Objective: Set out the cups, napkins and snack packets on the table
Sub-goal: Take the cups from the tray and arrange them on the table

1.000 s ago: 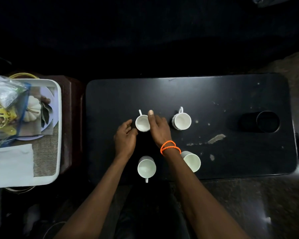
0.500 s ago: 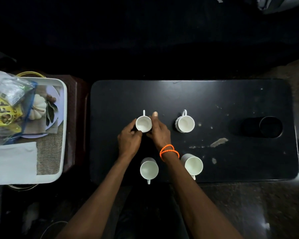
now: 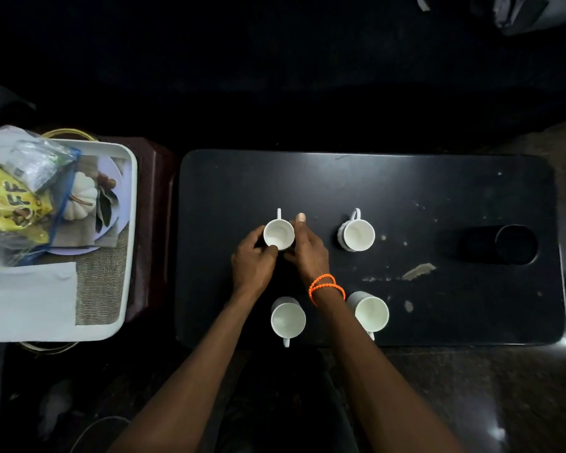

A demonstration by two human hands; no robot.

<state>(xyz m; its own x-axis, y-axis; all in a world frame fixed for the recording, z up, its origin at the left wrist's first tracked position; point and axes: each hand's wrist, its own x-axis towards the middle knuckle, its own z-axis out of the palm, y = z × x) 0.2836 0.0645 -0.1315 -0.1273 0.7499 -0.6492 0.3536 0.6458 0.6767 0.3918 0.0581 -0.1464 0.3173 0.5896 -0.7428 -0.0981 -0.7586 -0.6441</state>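
Note:
Several white cups stand on the black table point(image 3: 406, 191). My left hand point(image 3: 252, 261) and my right hand point(image 3: 306, 251), with orange bracelets on its wrist, both cup the far-left cup point(image 3: 278, 234), whose handle points away from me. Another cup point(image 3: 356, 236) stands to its right. Two more stand near the front edge: one point(image 3: 288, 319) with its handle toward me and one point(image 3: 371, 313) partly behind my right forearm. Snack packets point(image 3: 10, 204) and a white napkin point(image 3: 27, 299) lie in the white tray point(image 3: 129, 223) at the left.
The tray rests on a dark red stool left of the table and also holds a plate with a small white pumpkin point(image 3: 80, 196) and burlap cloth. A black round cup holder point(image 3: 515, 245) lies on the table's right side. Pale smudges mark the tabletop.
My left hand has closed in on the far-left cup, so both hands now wrap it. The view has shifted slightly; the other cups stay put.

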